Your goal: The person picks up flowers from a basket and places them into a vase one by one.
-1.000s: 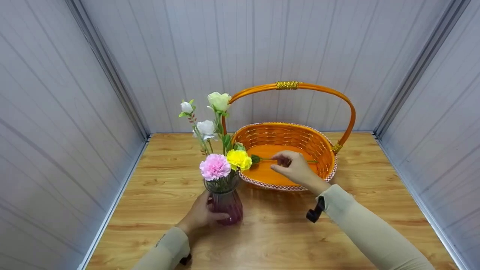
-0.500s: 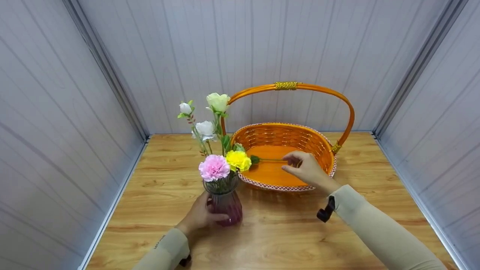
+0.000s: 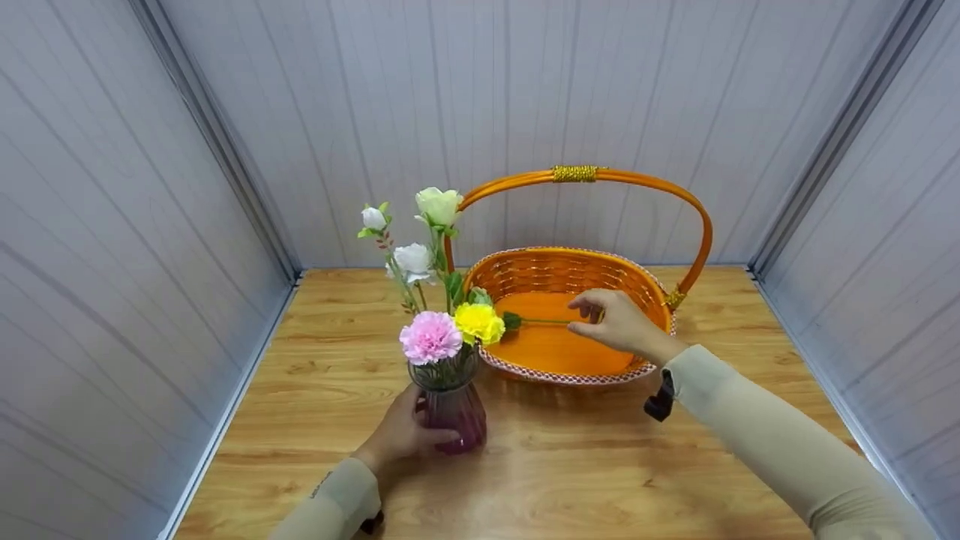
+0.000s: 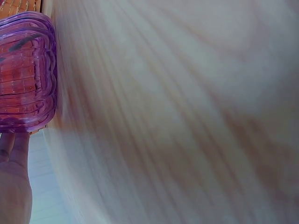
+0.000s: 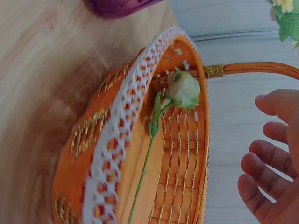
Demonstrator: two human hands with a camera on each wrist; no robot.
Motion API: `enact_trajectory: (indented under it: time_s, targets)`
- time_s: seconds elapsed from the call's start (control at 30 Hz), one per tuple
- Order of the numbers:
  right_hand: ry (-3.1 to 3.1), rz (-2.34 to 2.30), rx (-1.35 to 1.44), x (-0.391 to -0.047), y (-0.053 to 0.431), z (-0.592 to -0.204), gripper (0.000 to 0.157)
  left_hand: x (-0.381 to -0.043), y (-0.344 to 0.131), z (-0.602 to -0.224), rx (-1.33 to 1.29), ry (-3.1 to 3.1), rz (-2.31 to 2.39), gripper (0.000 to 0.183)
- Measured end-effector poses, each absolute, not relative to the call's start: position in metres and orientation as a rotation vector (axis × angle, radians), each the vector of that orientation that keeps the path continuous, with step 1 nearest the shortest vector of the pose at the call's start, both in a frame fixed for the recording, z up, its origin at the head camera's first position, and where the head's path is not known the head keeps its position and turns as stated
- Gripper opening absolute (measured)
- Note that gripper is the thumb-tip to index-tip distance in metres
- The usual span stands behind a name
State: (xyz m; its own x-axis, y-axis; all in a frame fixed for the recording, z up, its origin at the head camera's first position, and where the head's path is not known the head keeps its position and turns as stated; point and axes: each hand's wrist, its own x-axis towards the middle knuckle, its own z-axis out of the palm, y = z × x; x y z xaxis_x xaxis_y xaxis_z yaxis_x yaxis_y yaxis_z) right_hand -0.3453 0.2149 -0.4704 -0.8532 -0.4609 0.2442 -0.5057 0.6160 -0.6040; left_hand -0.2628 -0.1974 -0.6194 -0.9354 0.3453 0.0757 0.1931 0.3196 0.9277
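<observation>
My left hand grips a purple-tinted glass vase standing on the table. The vase holds a pink carnation, a yellow carnation, a cream rose and white blooms. Over the orange wicker basket hovers my right hand, fingers bent loosely, with nothing between them. In the right wrist view its fingers are apart from a pale rose lying in the basket. That rose's green stem runs along the basket floor; in the head view, the vase flowers hide its bloom.
The basket's tall arched handle rises behind and to the right of my right hand. The wooden table is bounded by pale panel walls at the back and both sides.
My right hand has shifted right above the basket, along the rose's stem, leaving more of the stem's left part in sight. My left hand and the vase have stayed in place.
</observation>
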Motion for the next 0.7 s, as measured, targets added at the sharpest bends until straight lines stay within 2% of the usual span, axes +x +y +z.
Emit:
enact_trajectory:
  time_s: [0.43,0.7]
  targets:
    - [-2.904,0.868,0.999,-0.386,0.221,-0.449,0.041,-0.264,-0.198,-0.616,0.484,2.425,1.68,0.099]
    - [-3.007,0.793,1.019,-0.412,0.219,-0.449,0.052,-0.264,-0.197,-0.616,0.494,2.414,1.695,0.096]
